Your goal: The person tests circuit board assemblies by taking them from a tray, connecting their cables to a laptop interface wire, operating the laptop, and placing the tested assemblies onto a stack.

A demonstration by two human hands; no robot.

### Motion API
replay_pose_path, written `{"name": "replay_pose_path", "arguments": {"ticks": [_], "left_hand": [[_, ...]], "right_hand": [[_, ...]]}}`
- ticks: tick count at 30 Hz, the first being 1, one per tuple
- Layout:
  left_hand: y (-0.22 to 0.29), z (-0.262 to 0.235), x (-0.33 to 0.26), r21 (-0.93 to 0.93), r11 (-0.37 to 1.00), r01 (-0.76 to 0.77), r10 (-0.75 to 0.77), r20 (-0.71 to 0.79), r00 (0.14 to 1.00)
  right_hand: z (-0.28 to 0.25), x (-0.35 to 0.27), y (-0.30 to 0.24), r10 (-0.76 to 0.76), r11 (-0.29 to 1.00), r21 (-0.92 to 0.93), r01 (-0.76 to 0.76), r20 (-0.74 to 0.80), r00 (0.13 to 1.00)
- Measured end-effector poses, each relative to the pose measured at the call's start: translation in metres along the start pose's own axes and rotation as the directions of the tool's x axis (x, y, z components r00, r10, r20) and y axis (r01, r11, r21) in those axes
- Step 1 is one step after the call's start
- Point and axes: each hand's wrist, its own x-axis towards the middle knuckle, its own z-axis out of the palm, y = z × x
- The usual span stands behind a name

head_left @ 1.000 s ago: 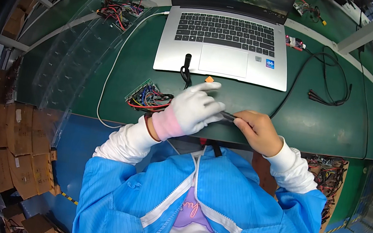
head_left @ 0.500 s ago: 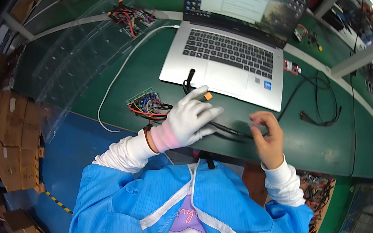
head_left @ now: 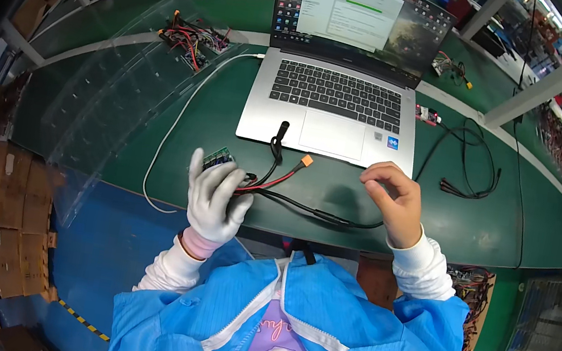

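My left hand (head_left: 213, 198), in a white glove with a pink cuff, is at a small green circuit board (head_left: 218, 157). Its fingers are spread and partly cover the board; no firm grip shows. From under that hand run a red-and-black lead with an orange connector (head_left: 307, 160), a black cable with a round plug (head_left: 282, 131) resting on the laptop's front edge, and a long black cable (head_left: 329, 218). My bare right hand (head_left: 396, 200) hovers by the laptop's front right corner, fingers bent and thumb slightly apart, with nothing visible between them. The long cable passes beneath it.
An open silver laptop (head_left: 283, 113) stands on the green table (head_left: 464, 226). Clear plastic trays (head_left: 115, 87) lie left, with a wired board cluster (head_left: 195, 43) at their far end. A white cable (head_left: 177, 111) curves beside them. A coiled black cable (head_left: 471, 158) lies right.
My left hand has moved left from the cables to the board, uncovering the orange connector and leads. My right hand has shifted slightly, its fingers still bent. The whole view has shifted a little.
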Motion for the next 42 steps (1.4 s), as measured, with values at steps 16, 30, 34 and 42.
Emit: {"name": "replay_pose_path", "arguments": {"ticks": [16, 30, 34, 42], "left_hand": [[-0.022, 0.012, -0.034, 0.195, 0.972, 0.133, -0.102, -0.166, 0.981], [-0.021, 0.013, -0.032, 0.201, 0.965, 0.171, -0.133, -0.188, 0.973], [-0.021, 0.013, -0.031, 0.210, 0.963, 0.170, -0.133, -0.181, 0.974], [-0.019, 0.009, -0.031, 0.221, 0.959, 0.177, -0.139, -0.177, 0.974]], "right_hand": [[-0.001, 0.012, 0.012, -0.086, 0.996, 0.020, 0.087, -0.056, 0.995], [-0.002, 0.052, 0.058, -0.213, 0.567, -0.769, 0.296, 0.209, 0.954], [0.003, 0.065, 0.058, -0.187, 0.519, -0.780, 0.348, 0.294, 0.937], [0.002, 0.070, 0.056, -0.063, 0.335, -0.845, 0.417, 0.422, 0.904]]}}
